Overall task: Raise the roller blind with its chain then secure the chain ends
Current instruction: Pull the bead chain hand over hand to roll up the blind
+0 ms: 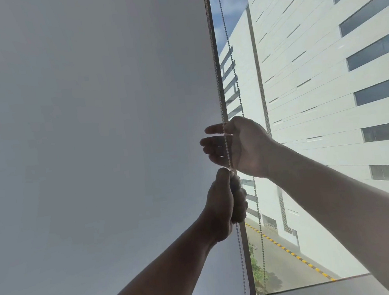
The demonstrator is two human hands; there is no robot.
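A grey roller blind (92, 133) covers the left two thirds of the view, its right edge running down the middle. A beaded chain hangs beside that edge in two strands: the near strand (216, 74) along the blind's edge and the far strand (233, 67) in front of the glass. My left hand (227, 199) grips the near strand in a fist. Just above it, my right hand (236, 145) is spread with straight fingers around the same strand, which crosses its palm; the fingers are not closed on it.
To the right is the window glass (327, 110), with a white building and a road outside. The window's lower ledge (321, 287) shows at the bottom right. The far strand passes behind my right hand and wrist.
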